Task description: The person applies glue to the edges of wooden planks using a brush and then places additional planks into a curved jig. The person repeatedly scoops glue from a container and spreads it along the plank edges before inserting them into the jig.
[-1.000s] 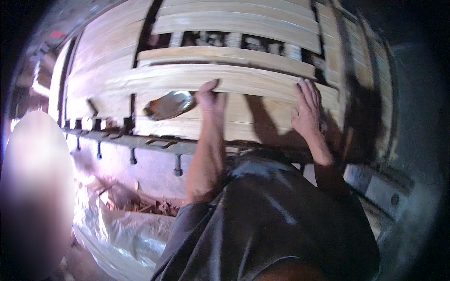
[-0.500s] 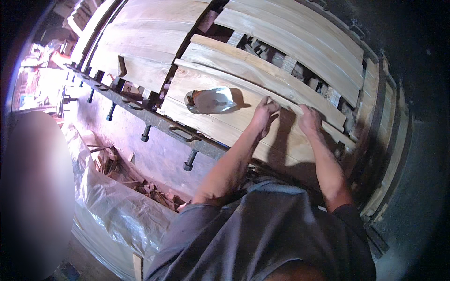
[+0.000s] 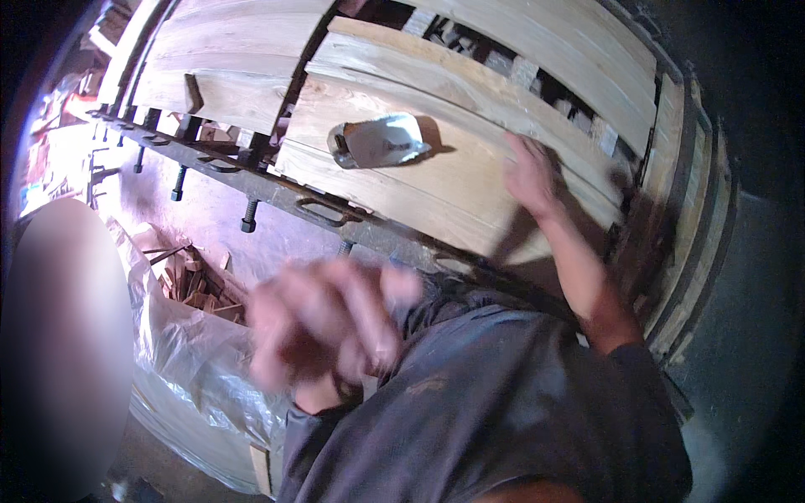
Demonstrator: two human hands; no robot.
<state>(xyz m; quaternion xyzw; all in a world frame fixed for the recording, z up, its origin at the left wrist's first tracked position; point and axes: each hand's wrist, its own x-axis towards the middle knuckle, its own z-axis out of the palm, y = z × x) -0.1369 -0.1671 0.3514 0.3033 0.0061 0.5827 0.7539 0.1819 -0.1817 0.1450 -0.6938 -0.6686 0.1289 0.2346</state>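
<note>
Pale wooden boards point(image 3: 470, 189) lie side by side in a metal frame in front of me. My right hand point(image 3: 530, 176) rests on them with its fingers stretched out, next to a long seam between two boards. My left hand point(image 3: 335, 318) is raised off the wood, close to my body at the lower middle. Motion smears its fingers, so whether they hold anything cannot be made out. On the boards, left of my right hand, sits a cut-open, whitish plastic container point(image 3: 387, 141) with a dark object at its left end.
A metal rail point(image 3: 285, 194) with handles and hanging bolts point(image 3: 249, 215) runs along the frame's near side. Below it, scrap wood point(image 3: 191, 281) lies beside clear plastic sheeting point(image 3: 197, 369). Further board panels point(image 3: 226, 50) lie at the far left. Stacked timber edges point(image 3: 683, 218) border the right.
My left hand has left the boards and come back toward my body. The right hand has opened out flat. The narrow strip both hands were at now looks level with the boards.
</note>
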